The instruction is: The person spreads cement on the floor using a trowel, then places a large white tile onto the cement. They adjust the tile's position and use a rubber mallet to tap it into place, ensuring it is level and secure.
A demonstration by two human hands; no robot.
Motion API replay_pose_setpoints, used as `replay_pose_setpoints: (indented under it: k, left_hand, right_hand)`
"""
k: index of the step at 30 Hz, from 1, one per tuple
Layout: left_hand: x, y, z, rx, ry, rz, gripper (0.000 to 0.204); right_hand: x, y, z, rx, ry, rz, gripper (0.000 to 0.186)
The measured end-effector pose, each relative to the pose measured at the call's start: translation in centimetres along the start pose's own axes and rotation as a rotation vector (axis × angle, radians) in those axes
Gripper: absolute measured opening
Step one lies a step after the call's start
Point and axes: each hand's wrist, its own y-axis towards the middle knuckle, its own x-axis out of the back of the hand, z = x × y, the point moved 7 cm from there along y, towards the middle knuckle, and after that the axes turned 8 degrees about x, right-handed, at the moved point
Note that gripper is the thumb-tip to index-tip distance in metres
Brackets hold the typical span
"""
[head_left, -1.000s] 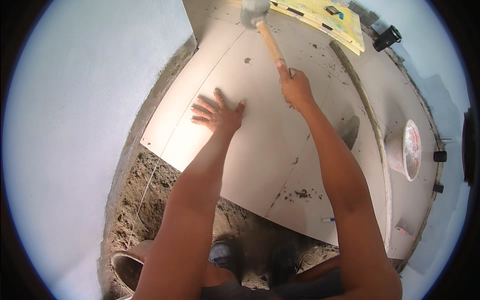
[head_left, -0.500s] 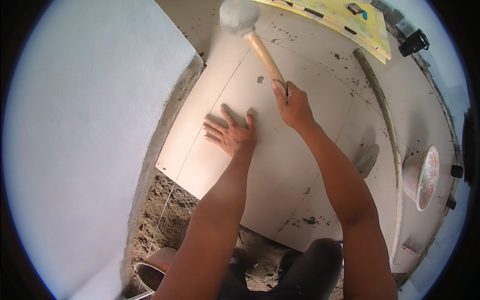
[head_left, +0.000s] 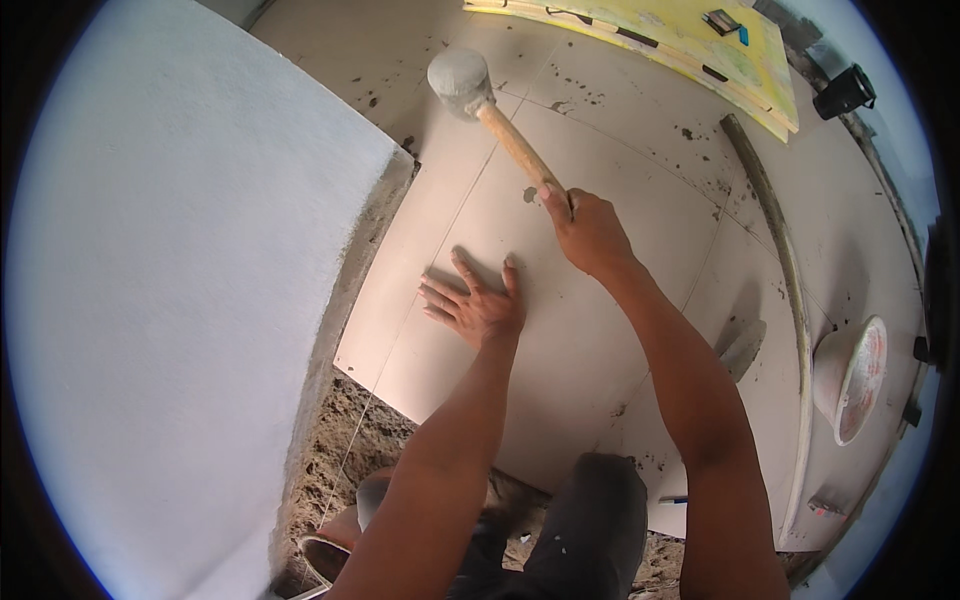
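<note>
My right hand (head_left: 590, 232) is closed around the wooden handle of a mallet (head_left: 520, 148), whose grey rounded head is raised over the floor at the far side. Flat on a large beige tile (head_left: 560, 375) rests my left hand (head_left: 482, 305), fingers spread and holding nothing. A thin string (head_left: 352, 440) runs from the near left up past the fingertips of that hand. At the tile's near left edge lies rough grey-brown mortar (head_left: 370, 415).
A pale wall (head_left: 200, 280) rises on the left. To the right lie a long bar (head_left: 768, 200), a trowel (head_left: 743, 352) and a tilted pale bucket (head_left: 850, 380). Another bucket (head_left: 325, 558) stands at the near left. Far off are a yellow board (head_left: 700, 55) and a black cup (head_left: 845, 92).
The view has shifted, so most things sit lower in the picture. The mallet is still raised in my right hand, its head slightly turned. My left hand stays spread on the tile.
</note>
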Motion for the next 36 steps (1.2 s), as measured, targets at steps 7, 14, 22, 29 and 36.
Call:
replay_pose_setpoints:
  k: [7, 14, 22, 29, 36]
  left_hand:
    - [-0.2, 0.1, -0.3, -0.015, 0.001, 0.015, 0.091]
    - [-0.2, 0.2, -0.2, -0.016, -0.018, 0.002, 0.092]
    - [0.1, 0.4, 0.1, 0.0, 0.012, 0.056, 0.091]
    - [0.0, 0.4, 0.0, -0.005, -0.002, 0.045, 0.091]
    - [0.2, 0.2, -0.5, -0.007, -0.018, 0.067, 0.093]
  right_hand:
    - [1.1, 1.6, -2.9, -0.056, -0.058, -0.026, 0.063]
    - [2.4, -0.7, -0.1, 0.212, -0.017, -0.213, 0.066]
    - [2.3, -1.4, -0.4, 0.065, 0.082, -0.152, 0.06]
    - [2.1, -1.5, -2.6, -0.171, -0.012, -0.009, 0.055]
    - [1.9, -4.7, -5.7, 0.01, -0.035, -0.183, 0.055]
